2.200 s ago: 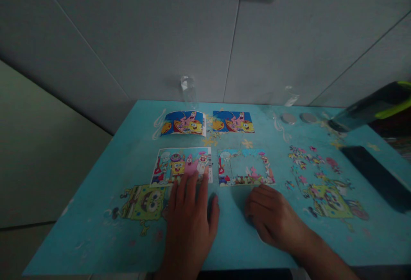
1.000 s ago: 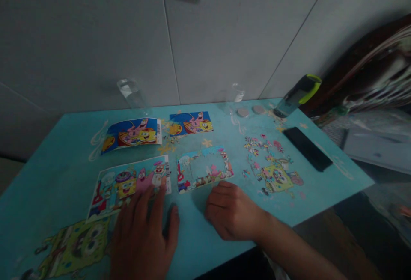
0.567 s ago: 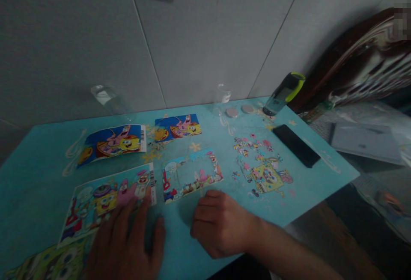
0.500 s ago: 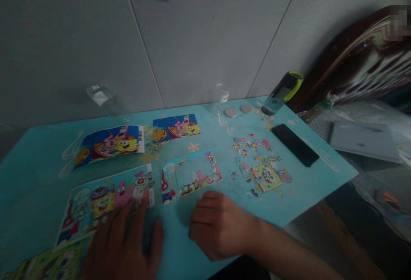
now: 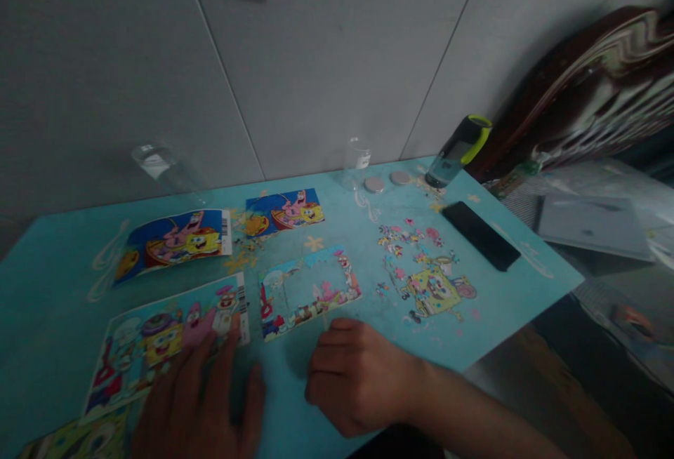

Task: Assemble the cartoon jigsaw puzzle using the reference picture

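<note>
My left hand (image 5: pixel 203 392) lies flat with fingers apart on the lower edge of a cartoon picture sheet (image 5: pixel 158 347) that has a barcode at its right side. My right hand (image 5: pixel 352 375) is closed, resting on the table just below a partly built jigsaw puzzle (image 5: pixel 302 315). The puzzle shows its outer border, and bare table appears in its middle. A thin pale tip pokes out past my right fingers toward the puzzle's lower edge; what it belongs to is hidden. Loose jigsaw pieces (image 5: pixel 397 238) are scattered to the right of the puzzle.
Behind lie a blue cartoon sheet (image 5: pixel 176 241) and a finished-looking blue puzzle (image 5: pixel 284 212). Clear jars (image 5: pixel 171 168) (image 5: pixel 358 161), two round lids (image 5: pixel 374 184) (image 5: pixel 400 177), a water bottle (image 5: pixel 457 151) and a black phone (image 5: pixel 480 236) stand or lie toward the back and right. A wall borders the table (image 5: pixel 526 294).
The whole view has shifted slightly to the left. Both hands keep nearly the same pose and place relative to the sheet and the puzzle.
</note>
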`<state>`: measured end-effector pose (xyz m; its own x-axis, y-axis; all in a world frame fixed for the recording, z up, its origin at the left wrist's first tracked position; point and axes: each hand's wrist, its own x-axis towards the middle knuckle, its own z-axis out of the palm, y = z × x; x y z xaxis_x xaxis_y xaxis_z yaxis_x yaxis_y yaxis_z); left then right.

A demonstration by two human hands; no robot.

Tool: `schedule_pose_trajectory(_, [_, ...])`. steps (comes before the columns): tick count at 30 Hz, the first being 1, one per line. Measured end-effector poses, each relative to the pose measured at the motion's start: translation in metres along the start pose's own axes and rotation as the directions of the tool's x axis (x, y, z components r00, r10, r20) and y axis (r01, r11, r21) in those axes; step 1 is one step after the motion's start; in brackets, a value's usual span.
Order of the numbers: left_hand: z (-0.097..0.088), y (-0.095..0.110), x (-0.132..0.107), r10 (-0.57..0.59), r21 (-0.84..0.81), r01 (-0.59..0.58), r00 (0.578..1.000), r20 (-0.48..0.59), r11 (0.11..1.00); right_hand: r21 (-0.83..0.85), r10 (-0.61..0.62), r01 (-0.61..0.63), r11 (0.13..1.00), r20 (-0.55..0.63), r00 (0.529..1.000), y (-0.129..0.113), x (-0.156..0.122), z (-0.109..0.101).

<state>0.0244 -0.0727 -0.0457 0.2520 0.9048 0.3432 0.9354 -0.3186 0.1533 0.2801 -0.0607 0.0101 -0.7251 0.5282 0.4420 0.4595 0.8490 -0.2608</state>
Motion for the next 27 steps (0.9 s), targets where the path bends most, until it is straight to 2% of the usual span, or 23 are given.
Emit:
schedule_pose_trajectory(3, [0.0,0.0,0.001,-0.014,0.001,0.014,1.0,0.013,1.0,0.032,0.031,-0.029,0.999,-0.058,0.998,0.002,-0.003,-0.006])
schedule_pose_trajectory(5, [0.0,0.0,0.001,-0.01,-0.001,0.01,1.0,0.008,1.0,0.061,0.129,-0.121,0.991,-0.144,0.981,0.009,-0.012,-0.021])
schedule_pose_trajectory(6, [-0.001,0.0,0.001,-0.003,-0.004,0.003,1.0,0.006,1.0,0.074,0.215,-0.204,0.976,-0.188,0.958,0.015,-0.018,-0.031])
schedule_pose_trajectory(7, [-0.001,0.0,0.001,0.005,-0.009,-0.005,1.0,0.004,1.0,0.099,0.329,-0.314,0.944,-0.235,0.915,0.023,-0.027,-0.043])
schedule_pose_trajectory(8, [-0.001,0.0,0.002,0.013,-0.014,-0.013,1.0,-0.001,1.0,0.109,0.464,-0.452,0.885,-0.261,0.847,0.032,-0.038,-0.056])
schedule_pose_trajectory(11, [-0.003,0.002,0.004,0.015,-0.017,-0.015,1.0,-0.005,1.0,-0.082,0.705,-0.763,0.641,-0.328,0.628,0.068,-0.079,-0.088])
schedule_pose_trajectory(12, [-0.004,0.004,0.005,0.015,-0.019,-0.015,1.0,-0.01,1.0,-0.165,0.748,-0.828,0.535,-0.362,0.556,0.081,-0.094,-0.096])
schedule_pose_trajectory(14, [-0.006,0.007,0.007,0.013,-0.025,-0.013,1.0,-0.023,1.0,-0.307,0.812,-0.884,0.352,-0.369,0.452,0.103,-0.121,-0.107])
schedule_pose_trajectory(15, [-0.007,0.009,0.008,0.009,-0.026,-0.009,0.999,-0.031,1.0,-0.343,0.833,-0.894,0.288,-0.37,0.411,0.113,-0.132,-0.11])
schedule_pose_trajectory(17, [-0.008,0.011,0.01,-0.006,-0.024,0.005,0.999,-0.051,1.0,-0.363,0.878,-0.895,0.259,-0.298,0.375,0.126,-0.148,-0.113])
schedule_pose_trajectory(19, [-0.01,0.014,0.011,-0.018,-0.023,0.017,0.998,-0.055,1.0,-0.343,0.902,-0.899,0.271,-0.236,0.362,0.133,-0.155,-0.115])
schedule_pose_trajectory(21, [-0.014,0.017,0.01,-0.029,-0.027,0.027,0.998,-0.049,0.999,-0.317,0.912,-0.907,0.279,-0.208,0.353,0.137,-0.154,-0.117])
schedule_pose_trajectory(24, [-0.021,0.024,0.01,-0.06,-0.018,0.06,0.998,-0.032,0.998,-0.279,0.934,-0.926,0.252,-0.181,0.309,0.142,-0.152,-0.125])
schedule_pose_trajectory(26, [-0.024,0.029,0.01,-0.083,-0.004,0.083,0.996,-0.029,0.997,-0.233,0.955,-0.941,0.244,-0.111,0.276,0.149,-0.155,-0.132])
schedule_pose_trajectory(27, [-0.026,0.031,0.01,-0.092,0.0,0.092,0.996,-0.023,0.996,-0.192,0.957,-0.946,0.262,-0.071,0.28,0.154,-0.158,-0.135])
